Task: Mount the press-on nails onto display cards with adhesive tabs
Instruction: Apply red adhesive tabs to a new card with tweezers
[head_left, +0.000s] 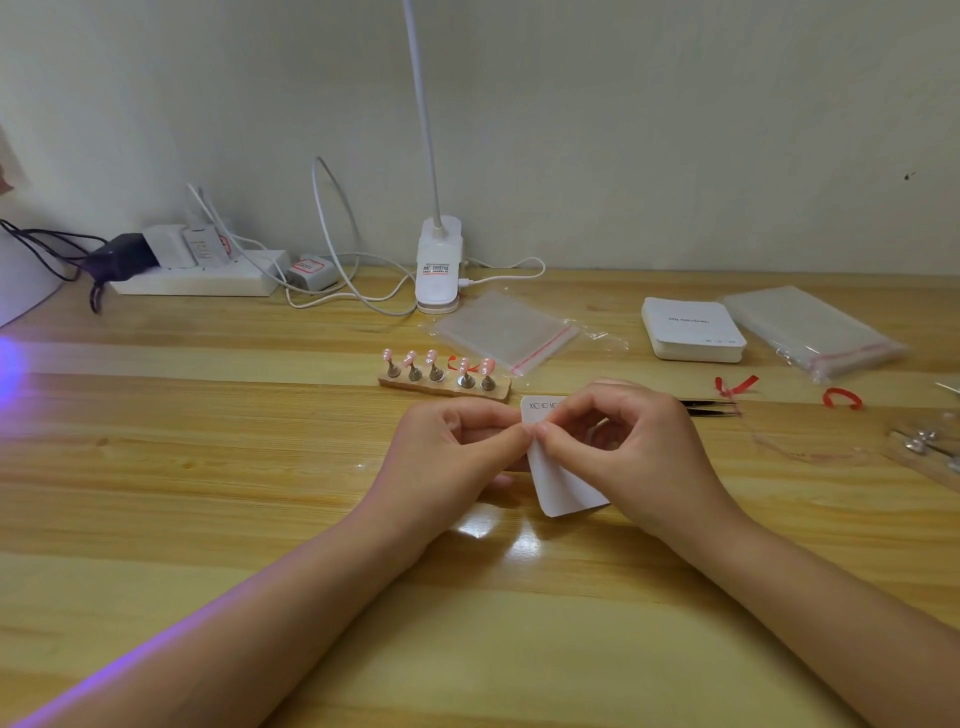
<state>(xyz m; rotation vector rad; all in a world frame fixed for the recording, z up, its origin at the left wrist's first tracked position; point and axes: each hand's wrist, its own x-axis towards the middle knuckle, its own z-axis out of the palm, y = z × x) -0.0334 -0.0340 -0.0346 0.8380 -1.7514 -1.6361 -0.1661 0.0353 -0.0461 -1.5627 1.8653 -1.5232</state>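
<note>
Wood-grain bench (208, 519), pale yellow, purple glow on its left edge. Far left corner by the wall: white power strip (200, 278) w/ a black adapter (122, 254) and white plugs in it, cables trailing right to a white clip lamp (438, 265) at the back edge, its gooseneck running up out of view.

Mid-bench, in front of the lamp: small wooden nail stand (444, 385) w/ five metal pegs, a pink press-on nail (410, 357) on each peg (a bit of red strip shows behind the fourth). Just behind-right of it lies a clear zip bag (506, 330) w/ red seal line.

Left hand (452, 457) and right hand (623, 447) meet just nearer than the stand. Both pinch the left edge of a white display card (563, 483), thumb and forefinger tips pressed together on it, other fingers curled; the card's lower part rests on the bench, size marks printed along its top. Whether an adhesive tab is betw. the fingertips, can't tell.

Right of the hands: black tweezers (711, 408), partly hidden behind the right hand. Red strip scraps (735, 387) beyond them. Back right: stack of white cards (693, 330), then a pile of clear bags (810, 330) near the right edge. Far right edge: small metal bits, too blurred to name.
</note>
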